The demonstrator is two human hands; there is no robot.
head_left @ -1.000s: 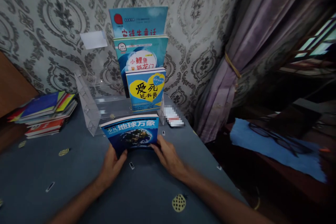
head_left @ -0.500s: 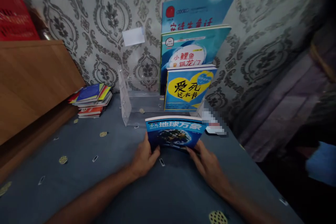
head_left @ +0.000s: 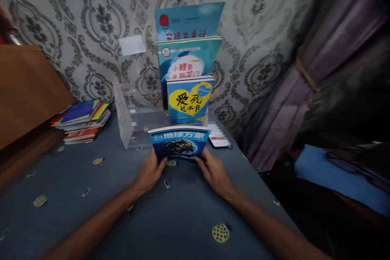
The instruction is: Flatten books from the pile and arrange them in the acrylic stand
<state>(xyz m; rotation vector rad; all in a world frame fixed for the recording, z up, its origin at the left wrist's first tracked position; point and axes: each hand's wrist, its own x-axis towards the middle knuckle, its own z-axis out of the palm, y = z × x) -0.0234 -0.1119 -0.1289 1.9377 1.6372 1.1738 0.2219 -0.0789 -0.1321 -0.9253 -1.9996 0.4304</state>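
A blue magazine (head_left: 179,144) with a globe on its cover is held upright between both hands, bent slightly. My left hand (head_left: 151,170) grips its lower left corner, thumb in front. My right hand (head_left: 215,170) grips the lower right side the same way. Just behind the magazine stands a clear acrylic rack (head_left: 123,118) with stepped tiers. On its right side stand a blue book with a yellow heart (head_left: 189,99), a teal book (head_left: 210,50) behind that, and a taller blue book (head_left: 195,12) at the back. The magazine hides the rack's lower front.
A stack of books (head_left: 83,120) lies at the left beside a wooden cabinet (head_left: 30,89). A phone (head_left: 218,140), partly pixelated, lies right of the rack. The patterned cloth (head_left: 122,227) ends at the right, near a tied curtain (head_left: 286,109) and a blue item (head_left: 332,178).
The view has swung to the right, so the scene sits further left. Both hands keep hold of the magazine, which looks slightly closer to the rack.
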